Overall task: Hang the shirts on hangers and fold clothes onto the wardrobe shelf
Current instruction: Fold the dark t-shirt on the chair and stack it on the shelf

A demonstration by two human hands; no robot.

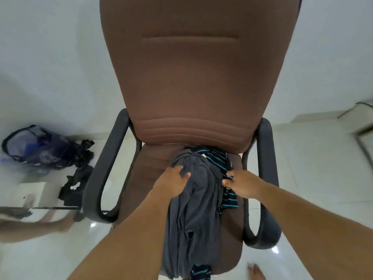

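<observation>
A dark grey garment (193, 215) lies bunched lengthwise on the seat of a brown office chair (189, 81) and hangs over the front edge. Under it sits a dark shirt with teal stripes (217, 156), showing at the back right and at the bottom front. My left hand (171, 182) presses on the grey garment's upper left side, fingers curled into the cloth. My right hand (242, 185) pinches the striped shirt's edge at the grey garment's right side. No hanger or wardrobe is in view.
Black armrests (105, 174) flank the seat on both sides. A mesh laundry basket (30, 146) lies tipped on the white tile floor at left, with dark clothes (74, 186) spilled beside it. A bare foot (256, 271) stands at the bottom right.
</observation>
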